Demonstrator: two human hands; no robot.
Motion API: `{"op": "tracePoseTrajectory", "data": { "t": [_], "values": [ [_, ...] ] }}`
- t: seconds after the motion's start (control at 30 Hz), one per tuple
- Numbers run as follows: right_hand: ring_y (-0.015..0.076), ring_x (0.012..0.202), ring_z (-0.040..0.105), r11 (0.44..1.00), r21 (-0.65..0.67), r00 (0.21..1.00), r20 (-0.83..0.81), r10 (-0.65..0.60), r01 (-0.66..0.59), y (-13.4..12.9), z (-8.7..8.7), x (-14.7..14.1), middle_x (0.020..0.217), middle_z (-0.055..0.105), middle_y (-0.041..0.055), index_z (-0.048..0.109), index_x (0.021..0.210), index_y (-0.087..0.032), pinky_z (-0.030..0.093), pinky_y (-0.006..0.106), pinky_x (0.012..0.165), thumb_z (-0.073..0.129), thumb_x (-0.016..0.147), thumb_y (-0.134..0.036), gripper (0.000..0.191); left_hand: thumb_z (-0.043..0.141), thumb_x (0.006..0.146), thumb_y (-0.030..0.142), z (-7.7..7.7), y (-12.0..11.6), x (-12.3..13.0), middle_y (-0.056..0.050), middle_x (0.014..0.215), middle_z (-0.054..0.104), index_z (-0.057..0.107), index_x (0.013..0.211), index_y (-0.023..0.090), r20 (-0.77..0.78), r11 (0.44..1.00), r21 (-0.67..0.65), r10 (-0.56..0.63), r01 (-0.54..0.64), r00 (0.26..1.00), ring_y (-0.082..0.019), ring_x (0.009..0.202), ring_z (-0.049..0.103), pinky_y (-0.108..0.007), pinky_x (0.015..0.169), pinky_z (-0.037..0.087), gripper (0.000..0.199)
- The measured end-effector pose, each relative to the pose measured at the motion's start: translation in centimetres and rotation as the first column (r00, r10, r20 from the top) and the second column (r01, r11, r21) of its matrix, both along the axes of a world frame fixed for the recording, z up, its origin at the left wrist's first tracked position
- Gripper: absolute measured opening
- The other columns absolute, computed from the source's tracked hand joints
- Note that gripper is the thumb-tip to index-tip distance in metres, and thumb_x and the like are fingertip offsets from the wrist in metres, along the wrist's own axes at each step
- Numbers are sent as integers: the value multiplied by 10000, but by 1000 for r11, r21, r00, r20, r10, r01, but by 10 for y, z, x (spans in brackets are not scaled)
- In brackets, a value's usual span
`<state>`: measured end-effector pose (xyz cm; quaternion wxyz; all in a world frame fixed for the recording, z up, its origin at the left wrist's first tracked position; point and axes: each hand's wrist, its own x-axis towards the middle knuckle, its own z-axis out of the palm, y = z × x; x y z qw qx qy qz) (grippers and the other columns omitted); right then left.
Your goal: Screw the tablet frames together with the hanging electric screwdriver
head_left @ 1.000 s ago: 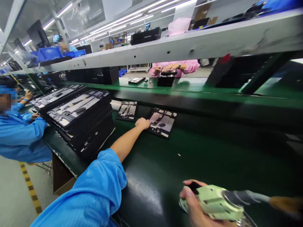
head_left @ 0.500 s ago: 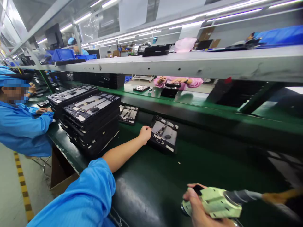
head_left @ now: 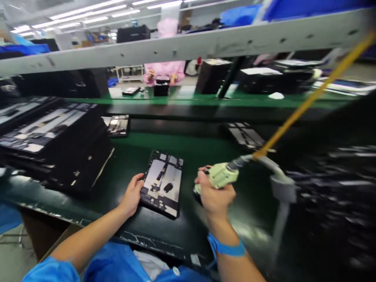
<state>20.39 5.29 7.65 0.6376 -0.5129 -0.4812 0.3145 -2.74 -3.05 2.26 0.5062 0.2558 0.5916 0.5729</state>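
**Held from one side only: mind a slip, mind a snag**

Clamped on the left edge of an open-faced black device [head_left: 175,175], low on the green bench [head_left: 194,143] between both arms: fingers of the left hand [head_left: 132,197], with the tips beneath hidden. Cannot tell whether lifted or resting flat. Could tip or slide, judging by that one-sided hold. Wrapped around a pale-green tool [head_left: 222,175], just right of the device: fingers of the right hand [head_left: 217,197]. Could knock or scratch the exposed parts if swung left. Could get dragged off line by the yellow cord [head_left: 311,102] tied to the tool's cable. Could jostle the stacks [head_left: 70,164] with a wide left sweep.

Counting near to far: two hands, one blue wrist band [head_left: 230,248], one held device, one tool, one cord; at left, two visible stack tops; at right, a dark pile [head_left: 331,203], too blurred to count; farther back, one loose device [head_left: 119,126] beside the stacks and another loose device [head_left: 246,136] beyond the tool; across, one co-worker in pink [head_left: 165,69].
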Motion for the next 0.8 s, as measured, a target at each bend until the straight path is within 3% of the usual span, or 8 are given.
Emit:
{"op": "tracePoseTrajectory", "data": {
  "t": [0.23,0.3,0.4,0.47,0.57,0.67,0.73,0.8],
  "values": [
    [209,852,692,998,-38,994,95,49,-45,-2,-12,2,1032,747,83,673,1064,-216,567,358,766,715,852,-471,335,619,895,505,-2,-46,-6,-105,1143,681,443,1416,167,-133,939,-39,-345,343,929,-208,956,665,-344,873,529,646],
    [208,882,694,998,-30,991,117,59,-56,-2,-15,1,1031,741,81,667,1062,-208,569,361,808,710,858,-481,343,585,922,467,5,-47,-15,-136,1253,648,491,1391,169,-364,893,-44,-432,448,826,-231,1055,660,-401,969,515,564],
    [195,833,696,998,-33,993,101,64,-61,2,-17,3,1033,740,93,658,1105,-169,572,379,833,732,826,-524,458,599,940,452,18,-48,-28,-131,1325,592,559,1369,197,-755,862,-92,-387,499,529,-255,1159,612,-446,1047,478,501],
    [211,817,697,997,-49,993,96,62,-57,4,-14,6,1052,738,120,642,1159,-153,573,429,851,739,800,-562,553,675,899,504,24,-51,-30,-114,1255,608,551,1402,215,-837,819,-167,-412,549,360,-264,1125,613,-440,1006,502,593],
    [305,1001,703,999,-9,976,210,-50,53,2,-8,15,1184,700,162,596,1279,-184,545,536,962,801,702,-575,727,765,799,609,22,-57,-30,-107,1160,628,546,1424,214,-847,740,-235,-474,630,240,-282,1046,635,-429,919,536,771],
    [341,1285,605,982,159,975,183,-127,98,-20,-10,33,1495,505,171,467,1433,-353,536,510,1042,812,736,-497,791,790,751,659,8,-59,-33,-116,1152,627,585,1396,203,-888,749,-187,-406,636,217,-280,1029,638,-408,908,534,817],
    [359,1024,711,997,59,925,375,-61,42,-46,-22,50,1149,688,163,628,1203,-305,595,526,902,753,778,-566,515,796,738,672,-2,-60,-36,-108,1151,626,609,1377,218,-906,749,-148,-364,646,215,-265,1015,637,-385,900,530,806],
    [311,781,726,974,-151,782,580,228,-171,-73,-43,67,932,718,115,656,1161,-244,628,488,762,696,799,-634,533,783,746,685,-7,-61,-37,-101,1143,622,620,1368,234,-920,735,-138,-343,664,188,-256,1004,635,-369,882,524,786]
  ]
}}
